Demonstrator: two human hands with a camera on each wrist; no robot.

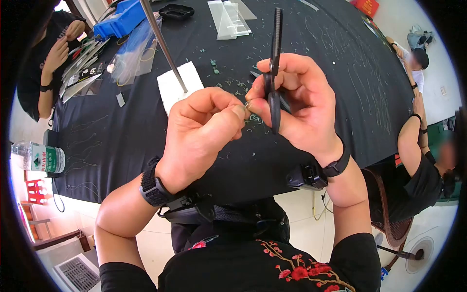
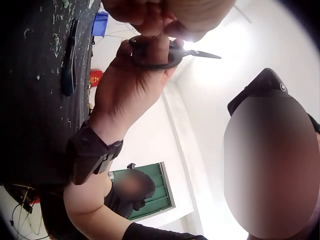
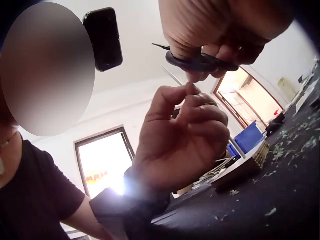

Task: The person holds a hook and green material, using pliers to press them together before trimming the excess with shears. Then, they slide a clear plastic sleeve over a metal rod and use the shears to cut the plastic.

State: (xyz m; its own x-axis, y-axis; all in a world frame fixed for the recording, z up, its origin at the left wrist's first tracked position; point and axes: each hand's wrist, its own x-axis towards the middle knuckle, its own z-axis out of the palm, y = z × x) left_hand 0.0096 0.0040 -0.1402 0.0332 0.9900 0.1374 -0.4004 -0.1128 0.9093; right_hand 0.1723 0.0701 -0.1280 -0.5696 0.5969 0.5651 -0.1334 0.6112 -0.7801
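Observation:
My left hand (image 1: 202, 134) is raised over the black-covered table, thumb and forefinger pinching a tiny pale scrap (image 1: 247, 104); cannot tell what it is. Right beside it, fingertips meeting at the scrap, is my right hand (image 1: 311, 107). That hand holds black-handled scissors (image 1: 275, 92), blades pointing away from me in the head view. In the left wrist view the scissors' loop (image 2: 156, 67) circles a digit of the right hand. The right wrist view shows the left hand (image 3: 182, 130) with curled fingers, the scissors (image 3: 197, 62) above it.
A metal rod (image 1: 165, 46) stands in a white block (image 1: 168, 90) beyond the left hand. Green clippings (image 1: 215, 67) litter the black cloth (image 1: 316, 48). A long dark tool (image 2: 71, 62) lies there. Blue bin (image 1: 119, 19), water bottle (image 1: 39, 156) and other people are around the table.

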